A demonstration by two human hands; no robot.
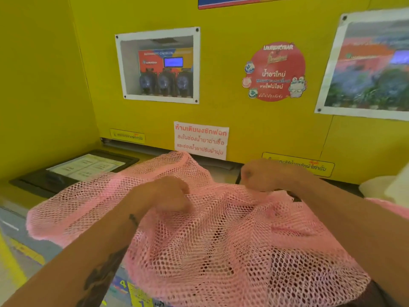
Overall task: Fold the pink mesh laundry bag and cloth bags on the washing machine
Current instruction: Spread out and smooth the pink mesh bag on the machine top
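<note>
fingers of both the left hand [171,193] and right hand [263,173] curl into the pink mesh laundry bag [199,240] spread atop the washing machine [20,218], apparently mid-fold, next needing one edge carried across evenly.

The pink mesh laundry bag [199,229] runs off the near edge and covers most of the washing machine [20,220] top. Both hands are motion-blurred: the left hand [168,193] fingertips are buried in mesh, the right hand [263,172] fingers indistinct. At far right, a whitish cloth [385,185] is cut off by the edge.
</note>
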